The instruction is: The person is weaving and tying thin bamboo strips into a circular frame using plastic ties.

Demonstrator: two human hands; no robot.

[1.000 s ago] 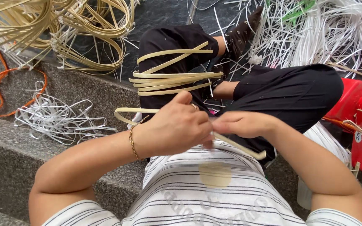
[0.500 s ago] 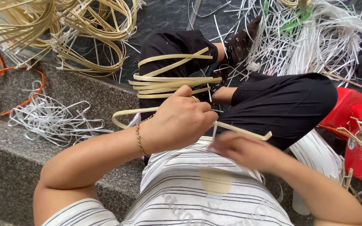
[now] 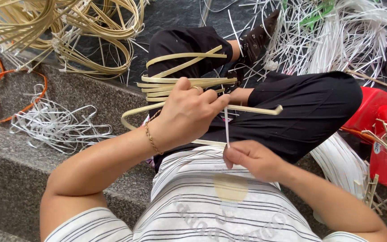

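White strip offcuts (image 3: pixel 59 127) lie at 9 o'clock on the stone step (image 3: pixel 14 179). Left hand (image 3: pixel 187 114) grips the looped cane bundle (image 3: pixel 180 83) over the lap. Right hand (image 3: pixel 251 159) pinches a white binding strip (image 3: pixel 226 123), taut at 12 o'clock; binding appears started, not finished.

Bent tan cane strips (image 3: pixel 184 83); taut white strand (image 3: pixel 226 125)

left hand (image 3: pixel 187 114): fingers curled, gripping | right hand (image 3: pixel 251 157): fingers pinched

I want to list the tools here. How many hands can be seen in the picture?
2. The left hand grips a folded bamboo strip above the lap; the right hand pinches a thin white strip just below. No other hands show.
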